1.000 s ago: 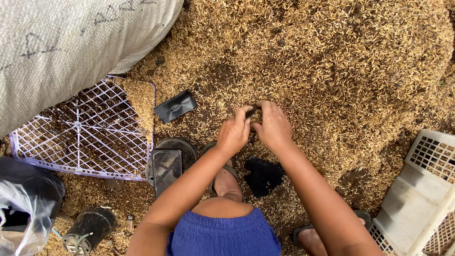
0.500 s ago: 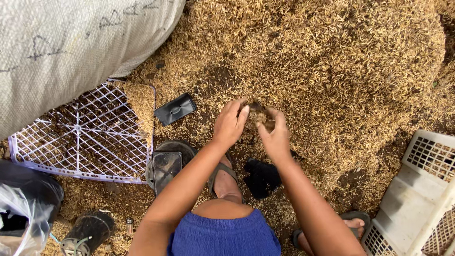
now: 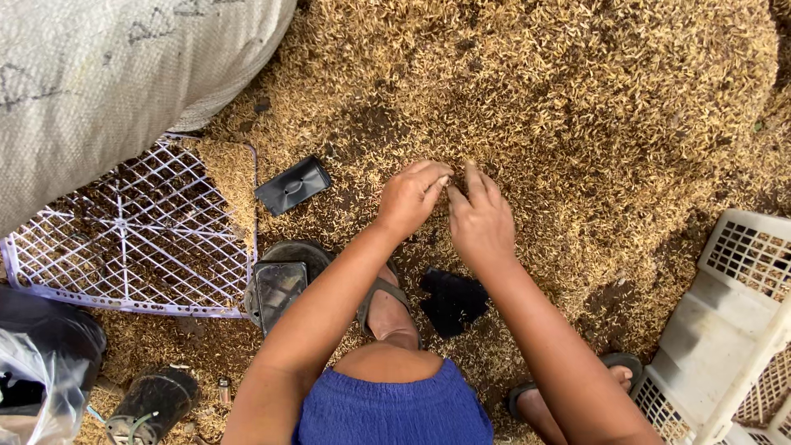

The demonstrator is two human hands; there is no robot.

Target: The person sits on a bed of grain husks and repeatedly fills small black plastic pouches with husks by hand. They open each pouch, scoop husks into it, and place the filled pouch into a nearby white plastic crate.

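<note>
A wide heap of golden rice husk (image 3: 577, 107) covers the ground in front of me. My left hand (image 3: 409, 196) rests on the husk with its fingers curled in, gathering husk. My right hand (image 3: 480, 218) lies right beside it, fingers bent down into the same patch; the fingertips of both hands almost touch. Whether either hand holds husk is hidden by the fingers. A small black pot (image 3: 292, 185) lies on its side just left of my left hand. Another crumpled black pot (image 3: 452, 301) lies below my right wrist.
A lilac lattice crate (image 3: 124, 247) with soil and husk lies at the left, under a big grey woven sack (image 3: 107, 74). A dark square tray (image 3: 278, 286) sits by my sandalled foot (image 3: 387, 309). A white plastic crate (image 3: 725, 330) stands at the right. A black bag (image 3: 37, 363) is at bottom left.
My hands spread apart half a second ago and have come back together, drawn slightly toward me over the husk. The view has barely shifted.
</note>
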